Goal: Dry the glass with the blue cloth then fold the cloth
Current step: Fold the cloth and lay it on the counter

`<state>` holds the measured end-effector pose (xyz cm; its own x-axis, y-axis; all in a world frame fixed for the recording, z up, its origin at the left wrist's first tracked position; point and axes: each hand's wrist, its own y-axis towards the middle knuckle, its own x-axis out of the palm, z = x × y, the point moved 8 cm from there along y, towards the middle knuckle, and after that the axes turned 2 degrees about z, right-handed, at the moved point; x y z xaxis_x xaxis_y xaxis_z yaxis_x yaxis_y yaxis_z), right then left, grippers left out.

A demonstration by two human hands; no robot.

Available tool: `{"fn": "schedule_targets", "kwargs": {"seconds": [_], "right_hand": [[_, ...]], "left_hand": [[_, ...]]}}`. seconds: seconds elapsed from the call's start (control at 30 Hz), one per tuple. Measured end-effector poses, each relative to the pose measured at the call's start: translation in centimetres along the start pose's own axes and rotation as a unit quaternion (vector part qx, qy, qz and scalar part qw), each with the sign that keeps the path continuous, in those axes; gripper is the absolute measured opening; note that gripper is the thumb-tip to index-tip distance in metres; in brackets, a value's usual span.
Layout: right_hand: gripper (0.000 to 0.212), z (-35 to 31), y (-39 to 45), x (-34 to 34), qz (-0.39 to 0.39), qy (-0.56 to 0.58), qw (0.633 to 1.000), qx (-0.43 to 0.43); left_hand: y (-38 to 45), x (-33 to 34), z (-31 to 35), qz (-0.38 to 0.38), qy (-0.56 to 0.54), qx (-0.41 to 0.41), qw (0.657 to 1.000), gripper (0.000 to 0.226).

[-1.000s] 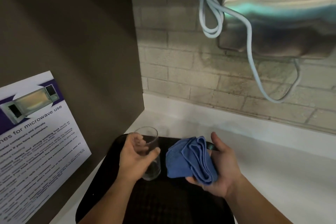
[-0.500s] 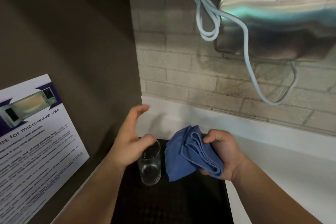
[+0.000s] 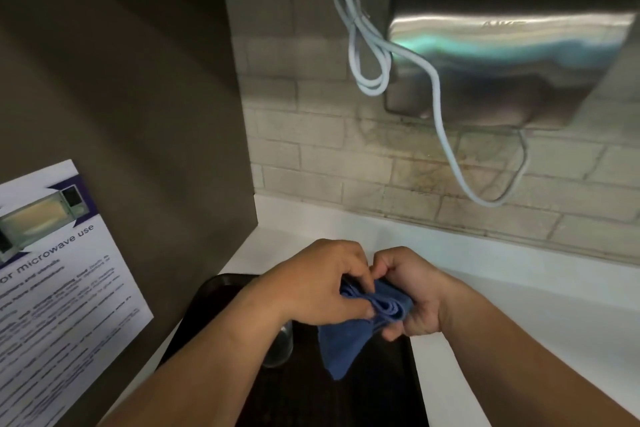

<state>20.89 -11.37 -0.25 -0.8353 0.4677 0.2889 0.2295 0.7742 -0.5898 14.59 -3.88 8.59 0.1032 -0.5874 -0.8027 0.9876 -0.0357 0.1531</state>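
With the glass (image 3: 278,347) set down on the tray (image 3: 214,302), both hands pinch the blue cloth (image 3: 353,333): left hand (image 3: 318,284), right hand (image 3: 412,295). Best to match corners before creasing, I judge.

Only legible bit: "microwave use" on the poster (image 3: 59,291) w/ microwave pic, left wall. Rest too blurry tbh.

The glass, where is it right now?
In the head view the glass stands on the dark tray, low and left of centre, mostly hidden under the left forearm. It is just left of the blue cloth that both hands hold.
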Motion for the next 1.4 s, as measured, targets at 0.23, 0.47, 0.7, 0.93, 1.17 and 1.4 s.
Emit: {"fn": "schedule_targets", "kwargs": {"seconds": [0.23,0.47,0.7,0.93,1.17,1.4], "right_hand": [[0.045,-0.4,-0.8,-0.9,0.059,-0.041,0.996,-0.047],[0.05,-4.3,-6.9,-0.2,0.161,-0.236,0.935,-0.212],[0.021,-8.4,-12.8,-0.4,0.331,-0.322,0.821,-0.335],[0.034,-8.3,-14.5,-3.4,0.341,-0.392,0.809,-0.276],[0.022,-7.3,-14.5,-7.9,0.272,-0.504,0.795,-0.202],[0.014,-7.6,-13.2,-11.2,0.294,-0.562,0.745,-0.207]], "left_hand": [[1.6,0.1,-1.6,-0.026,-0.018,-0.012,0.999,0.007],[3.6,-2.8,-1.4,-0.082,-0.089,-0.01,0.993,0.005],[5.5,-4.2,2.8,-0.118,-0.152,0.024,0.981,0.029],[6.9,-1.9,5.1,-0.089,-0.027,0.039,0.995,0.013],[8.8,2.3,6.3,-0.105,0.075,-0.022,0.991,0.029],[10.6,4.9,5.7,-0.013,0.101,-0.065,0.993,0.036]]}}
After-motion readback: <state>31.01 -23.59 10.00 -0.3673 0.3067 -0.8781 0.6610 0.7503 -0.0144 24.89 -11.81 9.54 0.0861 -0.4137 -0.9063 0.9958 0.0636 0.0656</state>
